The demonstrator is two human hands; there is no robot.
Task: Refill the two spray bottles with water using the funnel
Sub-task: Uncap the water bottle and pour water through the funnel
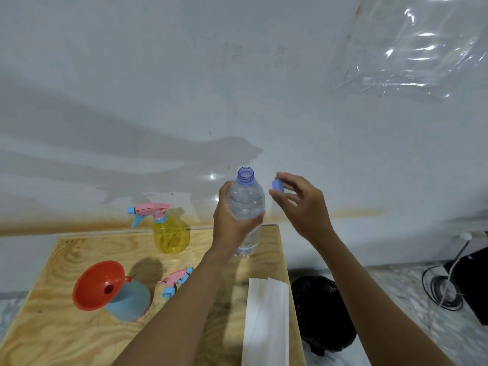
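Near the far right corner of the plywood table (66, 339), the left hand (232, 223) has its grip wrapped round the opened water bottle (247, 204), while the right hand (303, 204) pinches the cap (277, 186). The yellow spray bottle (170, 233) stands capped at the back. At front left the blue spray bottle (129, 302) carries the funnel (97, 285). The pour should go slowly and centred, crossing bare board past the loose spray head (177, 282).
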